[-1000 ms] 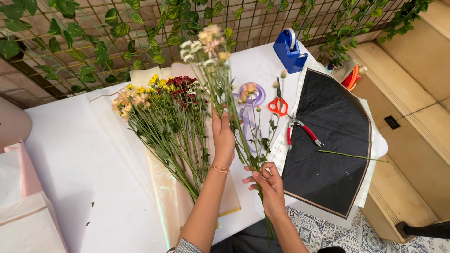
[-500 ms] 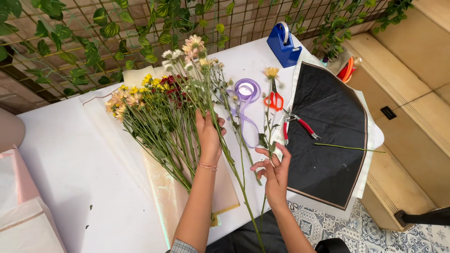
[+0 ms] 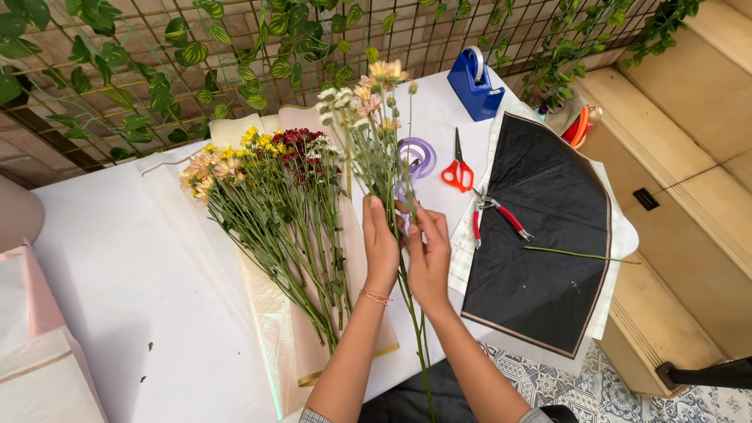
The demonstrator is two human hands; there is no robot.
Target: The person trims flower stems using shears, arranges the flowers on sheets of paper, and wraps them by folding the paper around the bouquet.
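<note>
My left hand (image 3: 381,244) grips a bunch of flower stems (image 3: 374,141) held upright over the white table (image 3: 117,266); the blooms are white, peach and yellow. My right hand (image 3: 428,254) presses against the same stems from the right, fingers curled around them just beside the left hand. The long green stems hang down past my wrists toward the table's front edge. To the left, a pile of yellow, peach and dark red flowers (image 3: 266,196) lies on cream wrapping paper (image 3: 258,313).
Red-handled scissors (image 3: 457,170), red pruning shears (image 3: 493,215), a purple ribbon roll (image 3: 417,154) and a blue tape dispenser (image 3: 475,82) lie behind my hands. A black sheet (image 3: 540,235) with one loose stem (image 3: 580,254) covers the table's right end. Pink paper (image 3: 31,329) sits left; steps drop away right.
My right hand rose from lower down and brought a single flower stem into the bunch. Both hands now meet on the stems, and the bunch has shifted slightly right.
</note>
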